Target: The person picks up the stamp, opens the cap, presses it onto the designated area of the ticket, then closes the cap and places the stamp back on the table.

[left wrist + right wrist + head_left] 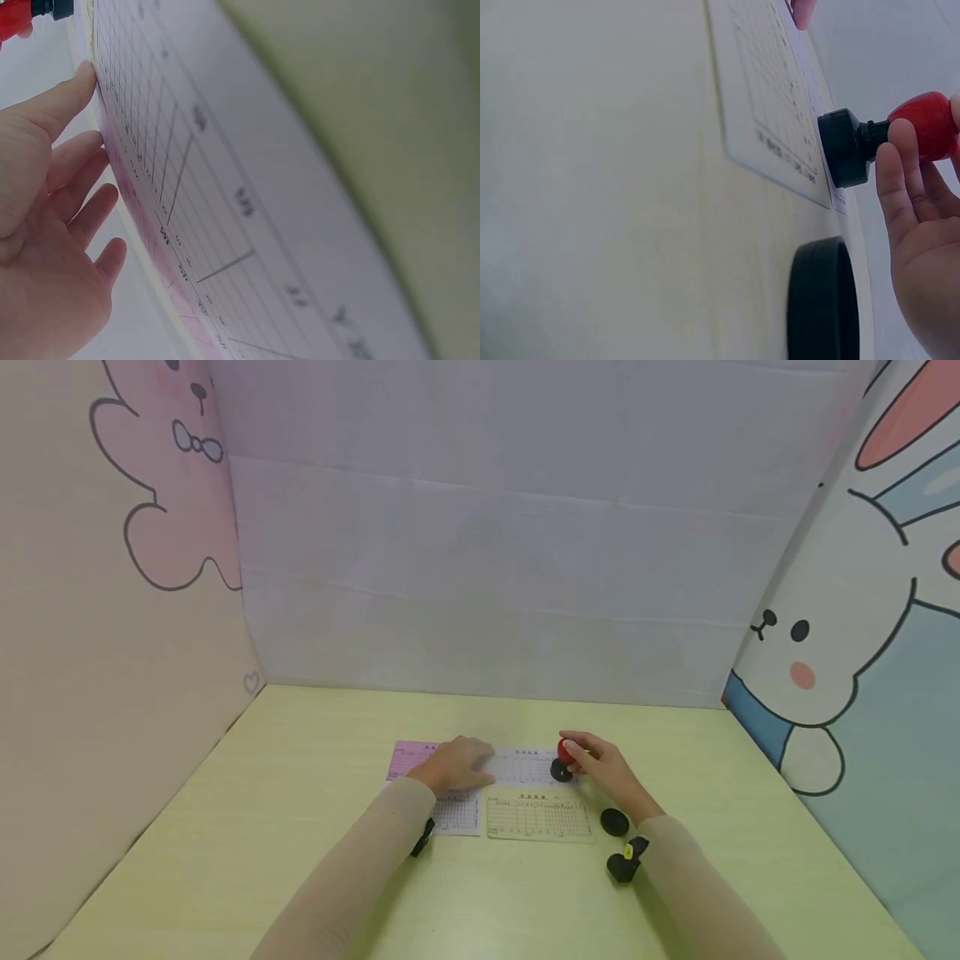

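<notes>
My right hand (606, 770) grips the red handle of a stamp (930, 126), which has a black round base. The base stands at the right end of a pale printed form (521, 766); whether it touches the paper I cannot tell. My left hand (453, 766) rests with extended fingertips on the sheets, between that form and a pink form (405, 758). Its fingers spread along the paper in the left wrist view. A white gridded form (459, 817) lies partly under the left wrist, and a yellowish form (538, 818) is to its right.
A round black cap (614, 822) lies on the pale yellow table (510, 902), near the right forearm. Black wrist cameras are strapped to both wrists. A white cloth wall (487, 568) closes the back, with printed cartoon panels at both sides.
</notes>
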`<state>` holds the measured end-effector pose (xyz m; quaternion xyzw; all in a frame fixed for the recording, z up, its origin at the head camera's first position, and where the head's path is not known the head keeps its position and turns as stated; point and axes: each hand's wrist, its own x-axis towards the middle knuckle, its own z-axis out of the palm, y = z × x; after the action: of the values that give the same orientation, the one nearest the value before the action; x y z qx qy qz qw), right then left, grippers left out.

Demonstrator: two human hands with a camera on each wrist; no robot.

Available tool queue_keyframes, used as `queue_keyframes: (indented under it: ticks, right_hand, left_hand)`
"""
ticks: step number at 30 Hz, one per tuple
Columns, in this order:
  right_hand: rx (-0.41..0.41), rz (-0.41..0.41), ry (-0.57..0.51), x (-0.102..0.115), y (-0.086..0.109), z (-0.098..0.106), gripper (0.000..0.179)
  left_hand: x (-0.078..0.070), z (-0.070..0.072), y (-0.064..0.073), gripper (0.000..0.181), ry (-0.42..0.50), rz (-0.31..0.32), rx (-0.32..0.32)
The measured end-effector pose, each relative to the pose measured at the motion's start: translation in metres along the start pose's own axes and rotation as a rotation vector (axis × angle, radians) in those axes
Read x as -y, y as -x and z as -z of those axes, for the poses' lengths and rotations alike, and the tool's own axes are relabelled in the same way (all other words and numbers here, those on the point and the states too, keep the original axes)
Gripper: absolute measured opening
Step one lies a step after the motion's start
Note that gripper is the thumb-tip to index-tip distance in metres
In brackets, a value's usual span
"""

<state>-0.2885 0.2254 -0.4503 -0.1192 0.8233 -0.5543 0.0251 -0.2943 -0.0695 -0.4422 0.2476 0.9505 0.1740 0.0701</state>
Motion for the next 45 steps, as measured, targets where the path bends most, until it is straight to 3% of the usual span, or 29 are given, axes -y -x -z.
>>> queue_keyframes:
  ticks: [10, 15, 36, 45]
  right_hand:
    - [0.014, 0.064, -0.011, 0.0, 0.0, -0.001, 0.048]
    - [0.034, 0.056, -0.004, 0.001, 0.0, -0.001, 0.048]
    - [-0.018, 0.06, 0.243, 0.013, 0.006, -0.011, 0.042]
    - [-0.06, 0.047, 0.252, 0.017, 0.01, -0.016, 0.041]
  left_hand:
    - [-0.001, 0.001, 0.001, 0.06, -0.002, 0.001, 0.012]
    - [0.0, 0.001, 0.0, 0.061, 0.008, 0.007, 0.014]
    - [-0.003, 0.004, 0.004, 0.06, 0.004, -0.017, 0.009]
    - [-0.004, 0.004, 0.003, 0.06, 0.015, -0.009, 0.001]
